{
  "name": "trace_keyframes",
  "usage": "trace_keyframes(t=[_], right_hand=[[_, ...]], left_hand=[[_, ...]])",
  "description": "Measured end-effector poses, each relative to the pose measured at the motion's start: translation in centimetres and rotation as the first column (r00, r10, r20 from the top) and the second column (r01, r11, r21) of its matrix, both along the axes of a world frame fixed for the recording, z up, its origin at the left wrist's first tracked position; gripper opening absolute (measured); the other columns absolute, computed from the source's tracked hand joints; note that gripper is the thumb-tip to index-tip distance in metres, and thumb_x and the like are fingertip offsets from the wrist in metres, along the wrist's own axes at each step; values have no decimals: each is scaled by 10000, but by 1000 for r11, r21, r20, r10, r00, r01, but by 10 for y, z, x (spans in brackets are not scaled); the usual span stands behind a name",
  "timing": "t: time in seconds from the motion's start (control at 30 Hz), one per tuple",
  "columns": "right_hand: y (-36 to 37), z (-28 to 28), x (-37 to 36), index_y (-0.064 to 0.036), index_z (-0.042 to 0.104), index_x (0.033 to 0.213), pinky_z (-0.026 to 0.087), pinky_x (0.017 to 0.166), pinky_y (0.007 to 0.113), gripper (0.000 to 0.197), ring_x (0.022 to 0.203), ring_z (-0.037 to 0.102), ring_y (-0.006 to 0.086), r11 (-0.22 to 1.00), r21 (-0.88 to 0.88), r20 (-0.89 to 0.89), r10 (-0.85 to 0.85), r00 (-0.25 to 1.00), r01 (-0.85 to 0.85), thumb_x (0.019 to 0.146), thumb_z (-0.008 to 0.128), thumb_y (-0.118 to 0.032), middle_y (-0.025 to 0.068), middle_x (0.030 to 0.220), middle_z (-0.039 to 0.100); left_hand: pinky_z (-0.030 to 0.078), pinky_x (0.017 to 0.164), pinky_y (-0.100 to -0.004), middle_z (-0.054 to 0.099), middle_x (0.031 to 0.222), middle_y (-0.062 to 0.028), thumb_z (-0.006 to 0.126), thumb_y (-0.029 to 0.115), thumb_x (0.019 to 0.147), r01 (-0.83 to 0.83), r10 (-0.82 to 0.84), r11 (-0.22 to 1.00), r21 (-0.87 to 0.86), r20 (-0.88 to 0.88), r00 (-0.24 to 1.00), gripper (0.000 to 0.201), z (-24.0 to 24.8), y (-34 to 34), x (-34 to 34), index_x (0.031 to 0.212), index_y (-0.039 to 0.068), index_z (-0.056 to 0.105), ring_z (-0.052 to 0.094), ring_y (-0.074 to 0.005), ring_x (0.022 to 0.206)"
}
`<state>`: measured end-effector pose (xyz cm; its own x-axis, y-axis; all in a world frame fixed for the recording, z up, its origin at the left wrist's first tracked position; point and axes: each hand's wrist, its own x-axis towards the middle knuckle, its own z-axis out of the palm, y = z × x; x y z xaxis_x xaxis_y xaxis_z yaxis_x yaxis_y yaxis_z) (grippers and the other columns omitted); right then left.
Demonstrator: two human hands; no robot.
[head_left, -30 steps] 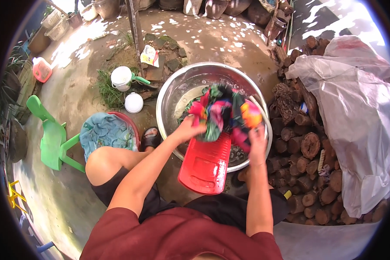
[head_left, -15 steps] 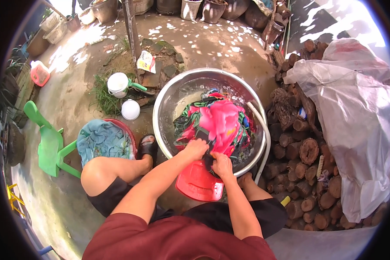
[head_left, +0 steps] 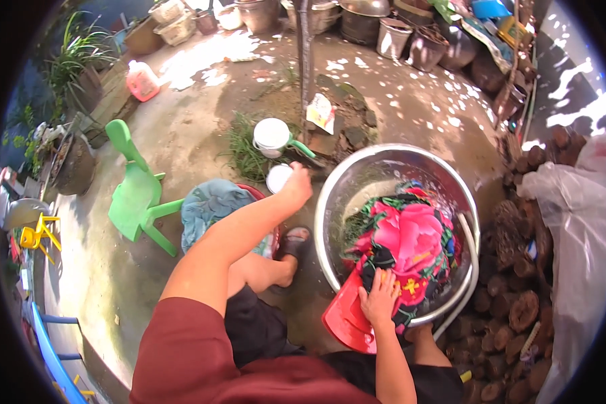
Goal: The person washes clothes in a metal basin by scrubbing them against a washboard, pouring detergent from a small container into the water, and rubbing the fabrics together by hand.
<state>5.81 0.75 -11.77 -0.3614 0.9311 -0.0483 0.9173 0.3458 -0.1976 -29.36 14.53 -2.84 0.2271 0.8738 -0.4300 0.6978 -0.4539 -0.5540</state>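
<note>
My right hand (head_left: 381, 296) lies with fingers spread on wet floral cloth (head_left: 411, 236), pink and red with green and black, which is heaped in a large metal basin (head_left: 322, 229). Under the near edge of the cloth, a red plastic board (head_left: 349, 316) leans over the basin's rim. My left hand (head_left: 299, 184) is out to the left of the basin, fingers curled, over the right edge of a round white lid (head_left: 277, 178). Whatever it holds, if anything, is hidden. Just beyond stands a white bucket (head_left: 271, 137), with a green handle (head_left: 301, 148) beside it.
A red tub (head_left: 254, 192) with blue cloth (head_left: 212, 205) sits by my left foot, beside a green chair (head_left: 136, 202). A pale hose (head_left: 473, 262) hangs over the basin's right rim. Stacked logs (head_left: 518, 296) and plastic sheeting (head_left: 576, 222) line the right. A post (head_left: 306, 67) stands ahead.
My left hand has left the cloth and reached out to the white lid. My right hand has opened flat on the cloth. The view has swung left.
</note>
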Motion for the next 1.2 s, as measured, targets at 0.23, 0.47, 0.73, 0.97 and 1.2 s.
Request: trace_keyframes(t=[0.23, 0.47, 0.73, 0.97, 1.2], right_hand=[[-2, -7, -21, -34, 344, 1382, 142, 1089, 578, 681, 1344, 242, 421, 988, 96, -77, -113, 991, 121, 818, 568, -343, 261, 1424, 299], [1, -3, -27, -36, 366, 1362, 144, 1088, 577, 666, 1341, 250, 417, 987, 65, -71, -143, 987, 148, 800, 576, -323, 261, 1410, 314], [3, -2, -29, -20, 371, 1352, 127, 1094, 570, 669, 1346, 241, 413, 986, 24, -13, -165, 986, 165, 788, 566, -323, 267, 1406, 314], [6, -1, -28, -33, 309, 1395, 87, 1108, 538, 690, 1373, 190, 391, 987, -28, 27, -158, 987, 159, 821, 540, -339, 248, 1440, 268], [5, 3, -30, -40, 300, 1404, 92, 1106, 540, 686, 1367, 196, 399, 988, 4, -19, -154, 988, 154, 832, 524, -346, 250, 1443, 264]], left_hand=[[502, 843, -403, 624, 1121, -113, 582, 205, 806, -686, 692, 712, -153, 321, 646, 325, -11, -10, -126, 1107, 91, 623, 618, -266, 1044], [476, 880, -424, 477, 1268, -145, 613, 207, 807, -738, 585, 674, -19, 624, 518, 495, -63, 37, -172, 1244, 56, 437, 572, -327, 1072], [487, 844, -432, 451, 1229, -170, 585, 100, 810, -832, 602, 552, -65, 721, 343, 384, -111, 52, -177, 1176, 50, 478, 559, -359, 1052], [499, 787, -449, 568, 978, -171, 524, -8, 787, -818, 403, 560, 129, 820, 406, 161, -140, 46, -180, 920, 40, 602, 584, -369, 931], [521, 772, -407, 582, 991, -130, 536, 53, 813, -702, 341, 650, 291, 714, 611, 124, -89, 40, -178, 914, 51, 606, 584, -325, 943]])
